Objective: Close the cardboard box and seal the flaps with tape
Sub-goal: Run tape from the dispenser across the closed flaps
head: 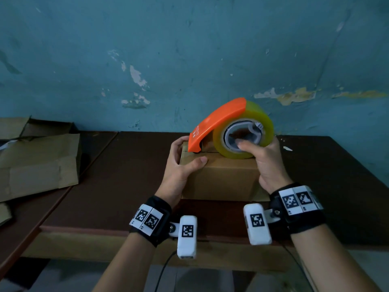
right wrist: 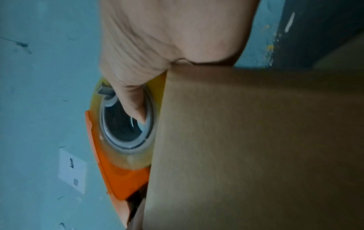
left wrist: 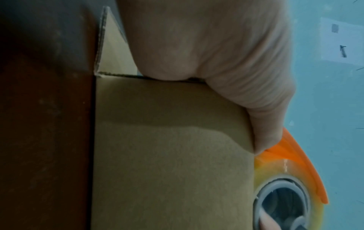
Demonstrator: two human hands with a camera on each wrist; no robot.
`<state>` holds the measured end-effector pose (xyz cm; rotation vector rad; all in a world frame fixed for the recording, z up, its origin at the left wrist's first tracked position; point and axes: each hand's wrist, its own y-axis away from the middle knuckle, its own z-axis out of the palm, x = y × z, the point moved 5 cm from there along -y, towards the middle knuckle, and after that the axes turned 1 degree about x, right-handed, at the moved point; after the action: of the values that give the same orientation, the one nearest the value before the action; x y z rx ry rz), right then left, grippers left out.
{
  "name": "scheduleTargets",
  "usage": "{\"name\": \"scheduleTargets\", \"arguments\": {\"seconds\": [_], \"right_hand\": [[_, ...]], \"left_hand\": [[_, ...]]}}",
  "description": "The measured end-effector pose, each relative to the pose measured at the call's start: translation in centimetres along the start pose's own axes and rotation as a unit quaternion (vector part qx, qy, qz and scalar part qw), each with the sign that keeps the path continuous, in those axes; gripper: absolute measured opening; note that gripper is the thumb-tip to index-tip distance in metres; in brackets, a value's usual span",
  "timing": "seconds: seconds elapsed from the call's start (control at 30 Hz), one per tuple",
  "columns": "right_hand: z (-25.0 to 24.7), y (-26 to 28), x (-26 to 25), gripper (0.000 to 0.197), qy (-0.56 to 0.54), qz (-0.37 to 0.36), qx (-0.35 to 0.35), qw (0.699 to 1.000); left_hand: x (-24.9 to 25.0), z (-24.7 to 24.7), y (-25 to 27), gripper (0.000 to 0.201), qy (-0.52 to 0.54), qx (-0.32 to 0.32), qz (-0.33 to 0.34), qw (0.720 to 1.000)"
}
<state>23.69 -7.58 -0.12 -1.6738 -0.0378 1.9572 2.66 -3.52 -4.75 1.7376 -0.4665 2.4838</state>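
While the cardboard box [head: 219, 175] sits shut on the worktop [head: 126, 175], the left hand [head: 181, 165] grips its left corner. On top, the right hand [head: 265, 163] holds the tape roll [head: 242, 131] — taping is starting. Left wrist view: orange cutter [left wrist: 295, 155] touching the lid. Right wrist view: thumb [right wrist: 133, 102] hooked in the roll — next, a steady pull along the seam.

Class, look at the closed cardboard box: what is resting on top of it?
On the cardboard box sits an orange tape dispenser with its yellowish tape roll, gripped by the right hand. The left hand clasps the box's left corner. The flap seam is mostly covered.
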Motion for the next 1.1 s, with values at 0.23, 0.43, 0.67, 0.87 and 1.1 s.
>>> {"name": "scheduleTargets", "arguments": {"seconds": [0.23,0.43,0.67,0.87,1.1], "right_hand": [[-0.1,0.0,0.5,0.032,-0.013,-0.019,0.02,1.0],[0.2,0.0,0.3,0.032,-0.019,-0.032,0.002,0.999],[0.1,-0.2,0.5,0.032,-0.019,-0.039,0.005,0.999],[0.1,-0.2,0.5,0.033,-0.012,-0.034,0.007,0.999],[-0.1,-0.3,0.9,0.033,-0.009,-0.032,0.024,0.999]], "left_hand": [[0.0,0.0,0.0,0.082,0.0,0.001,0.002,1.0],[0.2,-0.1,0.0,0.065,0.014,0.023,-0.003,1.0],[0.4,-0.3,-0.6,0.036,0.002,0.036,-0.079,0.996],[0.5,-0.4,-1.1,0.024,0.0,0.016,-0.1,0.995],[1.1,-0.3,-1.3,0.033,0.003,0.033,-0.096,0.995]]}}
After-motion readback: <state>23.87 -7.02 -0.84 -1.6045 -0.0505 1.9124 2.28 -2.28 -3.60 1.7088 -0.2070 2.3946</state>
